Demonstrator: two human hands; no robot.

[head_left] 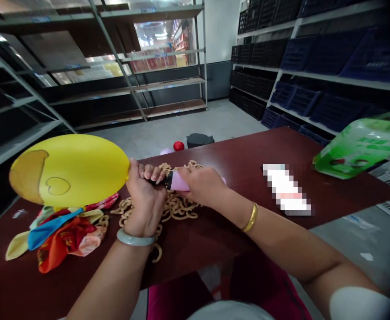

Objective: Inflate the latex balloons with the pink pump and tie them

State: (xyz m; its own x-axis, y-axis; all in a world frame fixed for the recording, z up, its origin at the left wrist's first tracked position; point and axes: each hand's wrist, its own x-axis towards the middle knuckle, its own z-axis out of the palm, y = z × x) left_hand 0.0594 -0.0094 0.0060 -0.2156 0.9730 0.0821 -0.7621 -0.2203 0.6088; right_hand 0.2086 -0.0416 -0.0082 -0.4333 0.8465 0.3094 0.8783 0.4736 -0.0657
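An inflated yellow balloon (88,164), printed with a heart and an orange patch, stretches out to the left. At its neck my left hand (148,189) is closed, with the fingers also wrapped round the black end of a hand pump (178,181). My right hand (203,184) is closed round the pump's pink body; part of the pump is hidden in the palms. Several limp balloons (66,235), red, blue, yellow and patterned, lie on the table below the inflated one. A pile of tan curled strips (179,206) lies under and behind my hands.
On the dark red table (235,155) a phone-like object (286,189), its screen pixelated, lies to the right. A green-labelled bottle (361,146) stands at the right edge. Beyond are a dark bin (200,141), a red round thing (178,146), shelves (168,83) and blue crates (331,109).
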